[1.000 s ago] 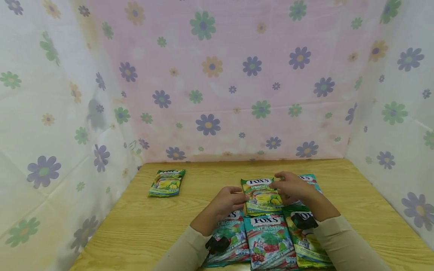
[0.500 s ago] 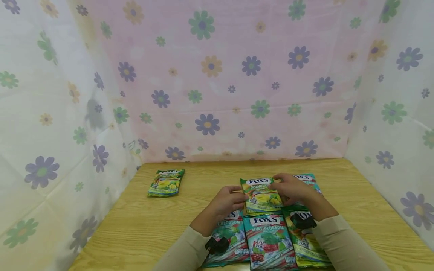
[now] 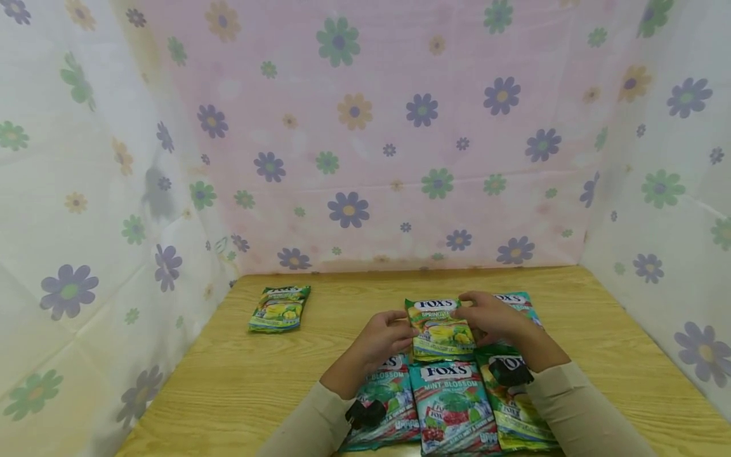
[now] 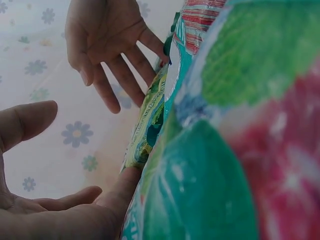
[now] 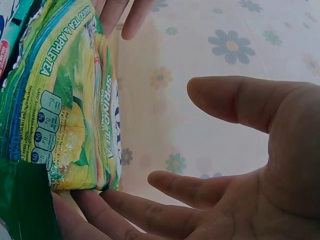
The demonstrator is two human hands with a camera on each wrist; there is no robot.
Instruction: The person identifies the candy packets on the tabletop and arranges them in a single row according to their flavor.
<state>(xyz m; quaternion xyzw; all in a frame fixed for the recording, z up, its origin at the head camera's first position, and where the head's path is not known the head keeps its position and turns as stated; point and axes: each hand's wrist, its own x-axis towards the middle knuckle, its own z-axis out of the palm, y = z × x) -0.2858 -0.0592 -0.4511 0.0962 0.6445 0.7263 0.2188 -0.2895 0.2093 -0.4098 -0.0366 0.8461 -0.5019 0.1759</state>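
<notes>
A green and yellow FOX'S Spring Tea candy bag [image 3: 442,339] lies face up between my two hands. My left hand [image 3: 381,339] is at its left edge, fingertips touching the side. My right hand [image 3: 492,320] is at the opposite edge, partly covering the upper right corner. In the right wrist view, straight fingers [image 5: 145,212] of the right hand meet the bag's edge [image 5: 80,110], while the thumb stands well away. The left wrist view has the left thumb [image 4: 30,122] raised too. Just below the Spring Tea bag lies a teal Mint Blossom bag [image 3: 454,406].
Another Mint Blossom bag [image 3: 394,406] lies under my left wrist, and a Spring Tea bag [image 3: 522,412] under my right. One more teal bag [image 3: 528,308] is partly hidden behind my right hand. A separate Spring Tea bag [image 3: 280,310] lies at the table's far left. Flowered cloth [image 3: 365,165] encloses the table.
The Spring Tea bag between my hands has shifted very slightly away from me, its lower edge rising a little in the head view. Both hands otherwise keep their places.
</notes>
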